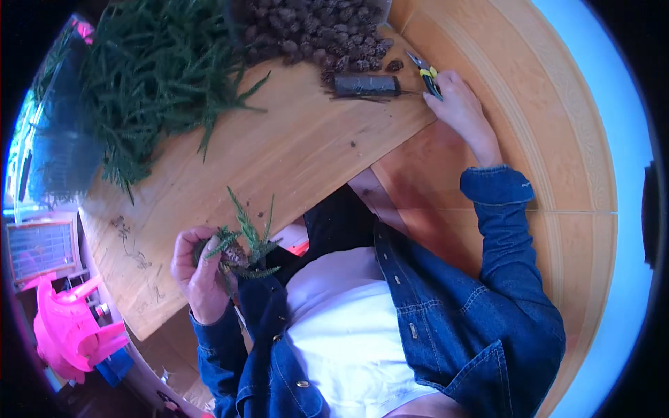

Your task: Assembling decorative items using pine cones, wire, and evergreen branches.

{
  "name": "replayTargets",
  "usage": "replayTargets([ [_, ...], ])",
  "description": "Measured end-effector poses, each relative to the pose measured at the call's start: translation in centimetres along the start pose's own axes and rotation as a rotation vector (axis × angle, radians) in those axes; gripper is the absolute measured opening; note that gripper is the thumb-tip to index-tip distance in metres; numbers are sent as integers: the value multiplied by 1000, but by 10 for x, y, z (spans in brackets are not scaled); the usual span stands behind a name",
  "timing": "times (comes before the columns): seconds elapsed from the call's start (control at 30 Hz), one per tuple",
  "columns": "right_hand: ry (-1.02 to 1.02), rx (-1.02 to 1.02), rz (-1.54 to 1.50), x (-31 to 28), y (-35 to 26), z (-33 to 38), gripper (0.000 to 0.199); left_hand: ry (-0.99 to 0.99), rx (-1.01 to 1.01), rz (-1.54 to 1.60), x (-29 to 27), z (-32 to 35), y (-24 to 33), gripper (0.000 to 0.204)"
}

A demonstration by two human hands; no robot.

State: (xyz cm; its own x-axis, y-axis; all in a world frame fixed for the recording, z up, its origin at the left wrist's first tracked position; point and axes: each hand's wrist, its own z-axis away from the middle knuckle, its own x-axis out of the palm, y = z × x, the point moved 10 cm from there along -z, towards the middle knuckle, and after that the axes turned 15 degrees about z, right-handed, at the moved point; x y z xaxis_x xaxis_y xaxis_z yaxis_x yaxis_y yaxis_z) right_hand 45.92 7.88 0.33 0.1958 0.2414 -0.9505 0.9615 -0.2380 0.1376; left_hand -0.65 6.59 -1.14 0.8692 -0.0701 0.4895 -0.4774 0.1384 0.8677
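Note:
My left hand [200, 268] is closed around the base of a small bunch of green sprigs [245, 226] with a brown pine cone [235, 256] among them. It is held over the near edge of the wooden table, close to my body. My right hand [456, 104] reaches out to the table's right edge. Its fingers are on the handles of pliers [428, 75] with yellow and dark grips, whose jaws point away from me. Beside the pliers lies a dark bundle of thin wires [366, 86], with loose strands sticking out.
A large heap of green artificial sprigs [160, 76] covers the far left of the table [279, 139]. Many pine cones [313, 31] are piled at the back, with one loose cone [395, 65] near the pliers. A pink plastic stool [66, 327] lies at the lower left.

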Motion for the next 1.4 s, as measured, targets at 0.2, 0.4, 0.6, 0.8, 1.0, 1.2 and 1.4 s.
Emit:
replayTargets([
  [0.2,-45,-187,21,10,-12,-7,29,-12,-32,47,-2,-2,-1,11],
  [0.4,130,110,-434,-47,-5,24,18,33,-17,43,0,-1,-3,13],
  [0.6,38,-176,-897,-72,-133,34,8,16,-38,38,6,2,-12,13],
  [0.8,-589,-677,-1238,-79,-302,55,13,-82,110,-179,17,13,-3,11],
  [1.0,-748,-716,-1317,-77,-340,66,13,-179,342,-413,11,26,32,12],
  [1.2,-535,-688,-1239,-77,-332,55,10,206,356,-140,-76,30,109,18],
  [1.4,-354,-655,-1220,-84,-311,50,10,467,317,-617,-200,10,162,35],
])
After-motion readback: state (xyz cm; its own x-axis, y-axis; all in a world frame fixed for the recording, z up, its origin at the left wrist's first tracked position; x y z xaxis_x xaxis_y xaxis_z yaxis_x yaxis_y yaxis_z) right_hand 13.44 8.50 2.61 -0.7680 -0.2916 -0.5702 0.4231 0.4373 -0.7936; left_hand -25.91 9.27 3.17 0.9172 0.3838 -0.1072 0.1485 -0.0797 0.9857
